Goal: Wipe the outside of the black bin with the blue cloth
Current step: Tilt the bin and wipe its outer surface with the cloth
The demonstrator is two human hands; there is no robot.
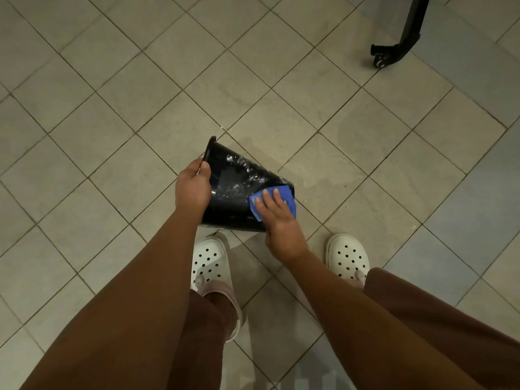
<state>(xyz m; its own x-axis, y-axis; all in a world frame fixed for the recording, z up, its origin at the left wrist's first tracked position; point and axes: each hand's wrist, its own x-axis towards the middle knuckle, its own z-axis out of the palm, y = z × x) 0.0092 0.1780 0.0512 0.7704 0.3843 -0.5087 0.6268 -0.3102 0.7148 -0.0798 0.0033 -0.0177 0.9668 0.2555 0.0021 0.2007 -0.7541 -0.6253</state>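
Observation:
The black bin (233, 190) is tipped on its side above the tiled floor, its rim to the upper left and its base to the right. White soapy flecks streak its upper side. My left hand (193, 190) grips the rim, fingers curled over the edge. My right hand (277, 220) presses the blue cloth (284, 196) flat against the bin's wall near the base, fingers straight on top of it.
My two feet in white perforated clogs (209, 263) (349, 257) stand just below the bin. A wet patch (323, 181) lies on the beige tiles to the right of the bin. A black wheeled stand leg (394, 49) is at the top right.

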